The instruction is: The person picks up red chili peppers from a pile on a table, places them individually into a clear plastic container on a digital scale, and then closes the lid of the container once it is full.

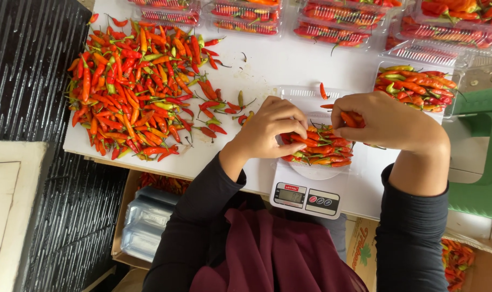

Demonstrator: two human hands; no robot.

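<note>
Meanwhile, left hand (270,127) presses chillies (322,151) heaped on the scale (305,197); right hand (384,121) pinches several more. Overfilling may spill some onto the bench (278,65).

One kitchen scale (305,198), two hands, one loose chilli heap (129,89), about seven filled clear trays (416,86).

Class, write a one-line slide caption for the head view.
Both hands, left and right, arrange small red and orange chillies on a white digital kitchen scale.
</note>
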